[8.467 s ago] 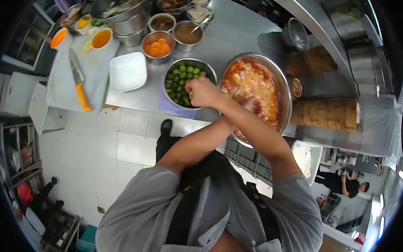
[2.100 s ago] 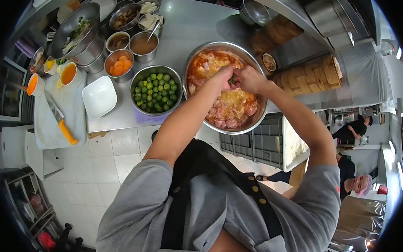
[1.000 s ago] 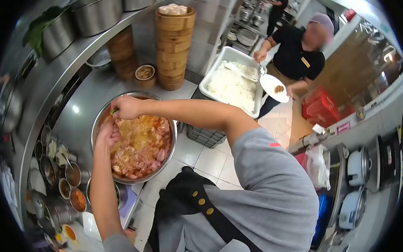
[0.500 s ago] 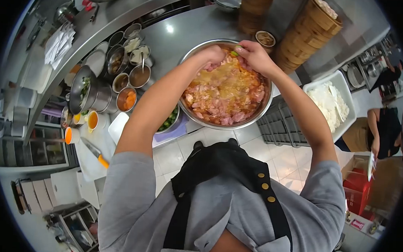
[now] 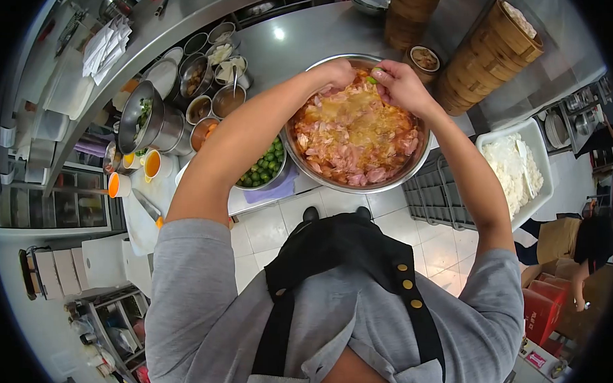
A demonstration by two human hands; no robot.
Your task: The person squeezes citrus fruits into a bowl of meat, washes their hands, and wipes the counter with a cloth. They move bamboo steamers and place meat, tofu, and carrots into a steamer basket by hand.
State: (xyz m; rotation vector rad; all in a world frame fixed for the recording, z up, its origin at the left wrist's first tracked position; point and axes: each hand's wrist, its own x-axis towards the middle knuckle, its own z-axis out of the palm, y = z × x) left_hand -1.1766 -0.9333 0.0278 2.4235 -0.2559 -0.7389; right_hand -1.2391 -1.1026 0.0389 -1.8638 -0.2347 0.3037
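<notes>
Raw pink meat pieces (image 5: 349,135) in orange-brown sauce fill a large steel bowl (image 5: 424,152) on the counter. My left hand (image 5: 336,75) is at the far left side of the bowl, its fingers curled down among the meat and mostly hidden. Across from it, my right hand (image 5: 401,87) is closed at the far right side. A small bright green piece (image 5: 372,80) shows at its thumb and fingertips, with pink meat just under the fingers. Partly behind the left forearm, a bowl of green vegetables (image 5: 265,166) stands beside the meat bowl.
Bamboo steamers (image 5: 483,56) are stacked at the far right, near a small cup (image 5: 424,60). White food fills a tub (image 5: 549,174) to the right. Ingredient tins (image 5: 230,101), a wok-like pan (image 5: 140,118) and a knife (image 5: 146,206) lie left. Another person (image 5: 575,241) stands at right.
The view has shifted, so the counter items appear further right and more green vegetables show. Both hands stay in the bowl, the left one slightly lower. The other person's hand has moved downward.
</notes>
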